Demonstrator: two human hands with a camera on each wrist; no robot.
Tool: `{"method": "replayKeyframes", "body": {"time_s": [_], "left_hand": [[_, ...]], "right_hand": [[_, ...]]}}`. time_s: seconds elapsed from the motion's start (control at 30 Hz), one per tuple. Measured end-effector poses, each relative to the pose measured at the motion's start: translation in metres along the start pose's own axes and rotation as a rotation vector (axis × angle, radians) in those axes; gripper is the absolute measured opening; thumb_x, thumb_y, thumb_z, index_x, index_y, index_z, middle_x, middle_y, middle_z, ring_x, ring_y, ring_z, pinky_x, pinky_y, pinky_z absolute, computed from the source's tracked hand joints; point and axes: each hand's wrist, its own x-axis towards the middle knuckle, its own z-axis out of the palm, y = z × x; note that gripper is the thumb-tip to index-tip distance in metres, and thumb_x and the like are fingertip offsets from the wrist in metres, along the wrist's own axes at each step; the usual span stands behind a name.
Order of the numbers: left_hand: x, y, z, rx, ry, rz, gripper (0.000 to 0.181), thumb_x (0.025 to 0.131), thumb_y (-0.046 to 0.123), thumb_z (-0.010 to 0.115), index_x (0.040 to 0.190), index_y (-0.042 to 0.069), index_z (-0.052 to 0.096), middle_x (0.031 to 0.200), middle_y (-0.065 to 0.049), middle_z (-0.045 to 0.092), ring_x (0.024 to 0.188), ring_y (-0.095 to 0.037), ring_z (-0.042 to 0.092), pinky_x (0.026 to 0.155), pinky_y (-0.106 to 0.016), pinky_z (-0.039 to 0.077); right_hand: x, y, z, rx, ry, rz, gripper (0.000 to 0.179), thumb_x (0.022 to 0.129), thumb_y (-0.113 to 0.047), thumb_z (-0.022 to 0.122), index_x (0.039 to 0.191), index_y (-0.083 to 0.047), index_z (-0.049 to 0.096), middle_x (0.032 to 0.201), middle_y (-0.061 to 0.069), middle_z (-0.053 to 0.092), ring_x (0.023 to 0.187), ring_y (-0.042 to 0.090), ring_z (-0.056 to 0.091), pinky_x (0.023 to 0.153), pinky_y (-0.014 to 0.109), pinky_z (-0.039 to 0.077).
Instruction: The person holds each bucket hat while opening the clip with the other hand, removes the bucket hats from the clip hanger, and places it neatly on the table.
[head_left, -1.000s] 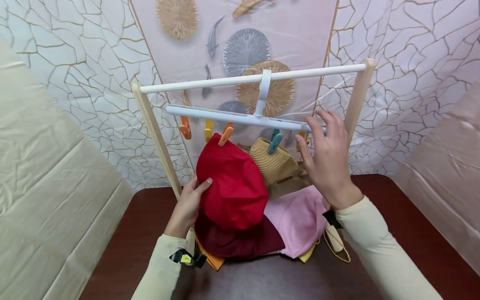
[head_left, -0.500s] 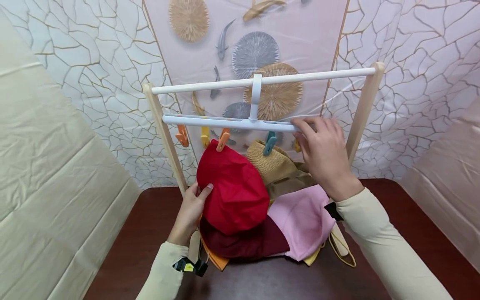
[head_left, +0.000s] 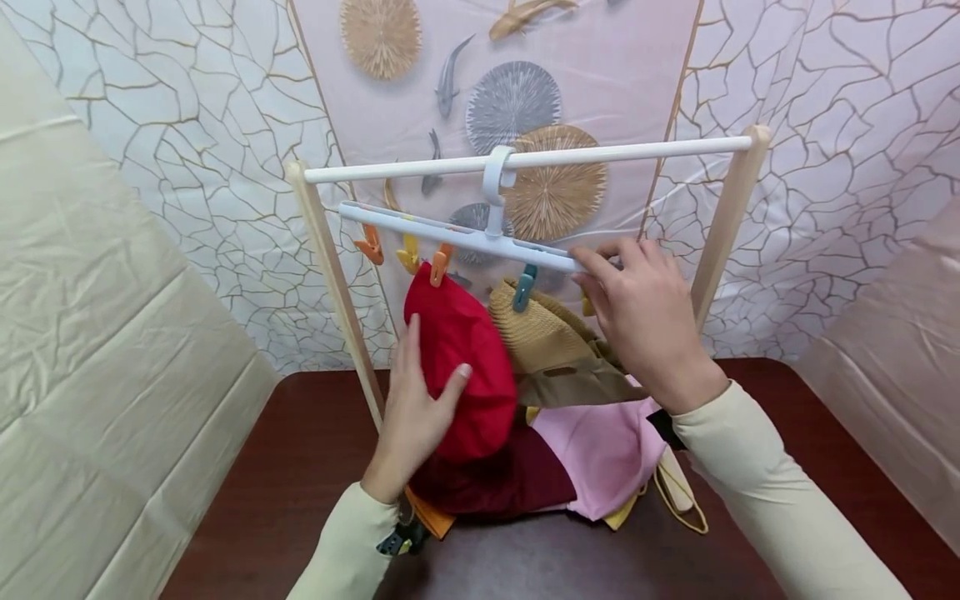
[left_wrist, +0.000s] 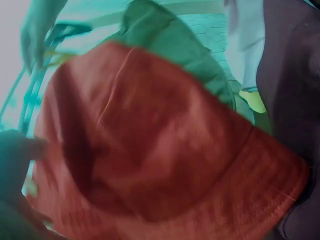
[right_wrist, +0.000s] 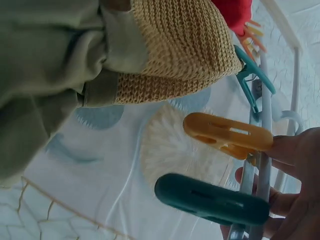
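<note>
The fingers (head_left: 413, 335) of the left hand (head_left: 416, 412) lie spread and nearly straight against the red hat (head_left: 480, 367), below the left half of the hanger (head_left: 468, 239); those of the right hand (head_left: 648, 312) pinch the hanger's right end. From the left fingers the hat lies toward the hanger's middle — its long axis running down from 1 orange peg (head_left: 440, 265) under the hanger — and the left hand is the nearer. It is smooth, creased cloth, domed, with stitching along the brim. Under the hanger's right half, 1 teal peg (head_left: 524, 289) grips a tan hat (head_left: 536, 335) of coarse weave, apparently joined to plain brown fabric. The hanger looks like pale, smooth plastic, 2-railed and tilted lower at its right end.
</note>
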Motion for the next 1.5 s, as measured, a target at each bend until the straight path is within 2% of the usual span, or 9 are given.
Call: {"method": "replayKeyframes", "body": {"time_s": [0.2,0.3,0.5,0.73,1.0,1.13,1.3,1.4,1.5], "left_hand": [[-0.010,0.006,0.026,0.227,-0.033,0.100,0.126,0.082,0.060,0.085,0.171,0.030,0.001,0.176,-0.019,-0.003,0.161,-0.047,0.001,0.122,-0.071,0.022],[-0.015,0.003,0.034,0.296,0.002,0.144,0.134,0.077,0.058,0.089,0.171,0.028,-0.002,0.176,-0.018,-0.009,0.160,-0.048,-0.005,0.122,-0.073,0.017],[-0.024,0.000,0.044,0.413,0.010,0.229,0.131,0.079,0.043,0.091,0.171,0.028,-0.001,0.176,-0.018,-0.011,0.159,-0.052,-0.005,0.113,-0.079,0.027],[-0.004,-0.019,0.036,0.550,0.018,0.230,0.112,0.088,0.006,0.076,0.172,0.026,0.004,0.176,-0.019,-0.010,0.160,-0.051,-0.001,0.110,-0.075,0.038],[0.005,-0.043,0.027,0.707,0.080,0.217,0.109,0.087,-0.001,0.076,0.171,0.019,0.010,0.174,-0.025,0.001,0.157,-0.055,0.011,0.115,-0.068,0.039],[0.002,-0.041,0.025,0.689,0.126,0.258,0.105,0.088,0.004,0.073,0.171,0.012,0.010,0.173,-0.027,0.005,0.157,-0.054,0.012,0.119,-0.069,0.030],[0.004,-0.017,0.015,0.502,0.247,0.375,0.100,0.084,0.007,0.065,0.169,0.010,0.013,0.172,-0.024,0.012,0.158,-0.049,0.012,0.123,-0.069,0.020],[0.015,0.005,0.001,0.372,0.313,0.452,0.087,0.086,0.011,0.065,0.165,0.006,0.027,0.164,-0.025,0.028,0.154,-0.046,0.024,0.124,-0.063,0.024],[0.029,0.025,-0.011,0.256,0.312,0.467,0.066,0.094,0.017,0.064,0.155,-0.001,0.043,0.151,-0.025,0.045,0.145,-0.041,0.039,0.121,-0.055,0.033]], "right_hand": [[0.003,-0.011,0.014,0.035,-0.003,-0.049,0.029,0.097,-0.012,0.076,0.126,-0.012,0.076,0.109,0.013,0.069,0.092,0.038,0.060,0.070,0.050,0.049],[0.004,-0.016,0.019,0.048,-0.006,-0.070,0.030,0.097,-0.013,0.077,0.127,-0.014,0.077,0.109,0.012,0.070,0.090,0.036,0.060,0.066,0.048,0.049],[0.003,-0.016,0.025,0.051,-0.004,-0.078,0.031,0.100,-0.016,0.074,0.131,-0.016,0.075,0.110,0.011,0.072,0.087,0.034,0.061,0.063,0.047,0.048],[-0.001,-0.010,0.025,0.086,-0.013,0.047,0.031,0.102,-0.015,0.067,0.132,-0.007,0.070,0.115,0.016,0.070,0.098,0.040,0.059,0.077,0.055,0.048],[-0.004,-0.005,0.025,0.288,-0.064,0.199,0.029,0.103,-0.010,0.067,0.132,-0.005,0.069,0.114,0.015,0.067,0.101,0.035,0.058,0.082,0.053,0.047],[-0.003,-0.008,0.026,0.349,-0.076,0.179,0.031,0.103,-0.009,0.068,0.134,-0.004,0.069,0.112,0.016,0.067,0.099,0.033,0.057,0.083,0.049,0.045],[0.002,-0.015,0.025,0.346,-0.069,0.130,0.032,0.102,-0.010,0.070,0.133,-0.004,0.071,0.106,0.015,0.065,0.092,0.031,0.053,0.079,0.043,0.041],[0.004,-0.019,0.024,0.356,-0.064,0.123,0.033,0.100,-0.010,0.072,0.132,-0.004,0.072,0.105,0.014,0.065,0.091,0.031,0.052,0.078,0.042,0.040],[0.005,-0.022,0.025,0.389,-0.052,0.139,0.033,0.099,-0.011,0.074,0.131,-0.004,0.073,0.108,0.015,0.068,0.095,0.032,0.055,0.080,0.043,0.041]]}}
